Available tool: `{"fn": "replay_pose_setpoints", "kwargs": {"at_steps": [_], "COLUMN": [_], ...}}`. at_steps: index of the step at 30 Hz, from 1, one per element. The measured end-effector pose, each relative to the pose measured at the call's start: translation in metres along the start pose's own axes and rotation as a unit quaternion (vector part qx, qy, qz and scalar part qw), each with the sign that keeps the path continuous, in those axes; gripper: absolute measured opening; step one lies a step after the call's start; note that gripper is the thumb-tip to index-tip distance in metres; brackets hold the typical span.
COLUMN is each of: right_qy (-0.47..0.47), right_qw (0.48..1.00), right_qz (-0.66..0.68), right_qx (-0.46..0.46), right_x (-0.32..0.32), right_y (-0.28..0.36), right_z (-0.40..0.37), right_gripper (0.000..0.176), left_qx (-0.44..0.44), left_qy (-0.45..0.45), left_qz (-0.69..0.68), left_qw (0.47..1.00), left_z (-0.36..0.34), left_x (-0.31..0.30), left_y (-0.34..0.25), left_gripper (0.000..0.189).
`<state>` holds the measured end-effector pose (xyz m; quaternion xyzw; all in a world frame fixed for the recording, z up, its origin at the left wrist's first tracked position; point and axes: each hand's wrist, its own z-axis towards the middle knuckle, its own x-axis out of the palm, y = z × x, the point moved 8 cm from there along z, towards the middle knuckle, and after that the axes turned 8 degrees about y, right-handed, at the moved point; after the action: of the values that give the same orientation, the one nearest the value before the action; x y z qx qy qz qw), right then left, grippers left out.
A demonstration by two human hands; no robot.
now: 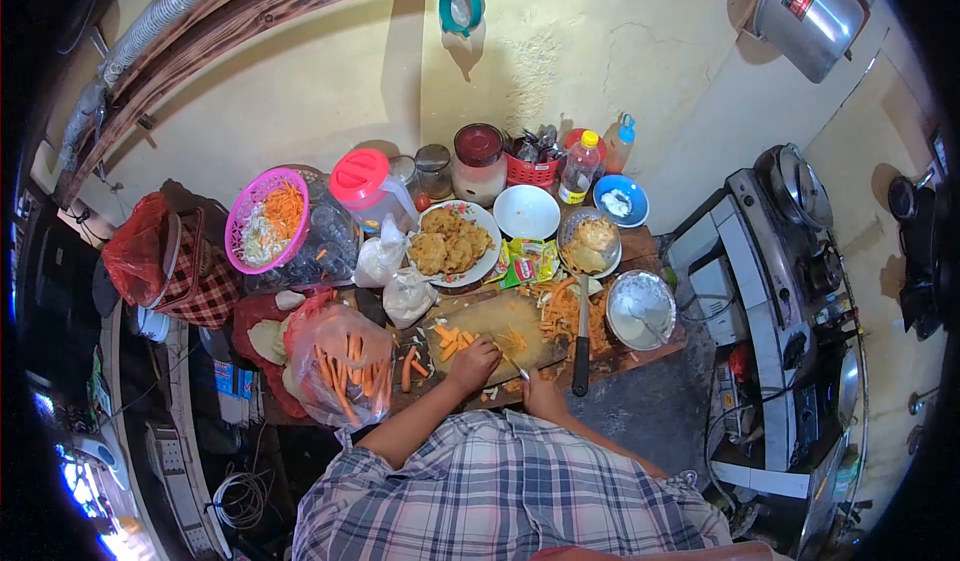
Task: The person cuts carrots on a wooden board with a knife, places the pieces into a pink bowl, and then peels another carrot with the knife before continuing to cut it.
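My left hand (474, 364) rests on the wooden cutting board (492, 311) with its fingers curled down; what they hold, if anything, is hidden. Cut carrot pieces (453, 342) lie just left of it, and thin carrot strips (514, 341) lie to its right. At the board's front edge my right hand (543, 398) is closed round a small knife (521, 370), whose short blade points towards my left hand. A large knife (581, 356) with a black handle lies right of the board, beside a heap of carrot peelings (572, 319).
Left stands a clear bag of carrots (350, 366). Behind the board are a plate of fritters (490, 223), a white bowl (527, 212) and a pink-lidded jug (368, 186). A batter bowl (640, 281) sits right, near the table edge; a stove (775, 231) stands beyond.
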<state>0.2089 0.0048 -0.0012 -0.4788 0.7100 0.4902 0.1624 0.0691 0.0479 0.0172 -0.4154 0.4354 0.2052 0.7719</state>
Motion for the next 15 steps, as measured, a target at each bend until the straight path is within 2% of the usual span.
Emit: {"fn": "replay_pose_setpoints", "kwargs": {"at_steps": [4,15], "right_qy": [0.001,0.015], "right_qw": [1.000,1.000], "right_qz": [-0.001,-0.014], "right_qx": [0.004,0.019], "right_x": [0.013,0.004], "right_y": [-0.016,-0.009], "right_z": [0.004,-0.006], "right_gripper": [0.022,0.023], "left_qx": [0.001,-0.015], "left_qy": [-0.003,-0.010], "left_qz": [-0.001,-0.014], "left_qw": [1.000,1.000], "left_z": [-0.002,-0.001], "left_x": [0.004,0.000], "left_y": [0.003,0.003], "left_gripper": [0.007,0.008]}}
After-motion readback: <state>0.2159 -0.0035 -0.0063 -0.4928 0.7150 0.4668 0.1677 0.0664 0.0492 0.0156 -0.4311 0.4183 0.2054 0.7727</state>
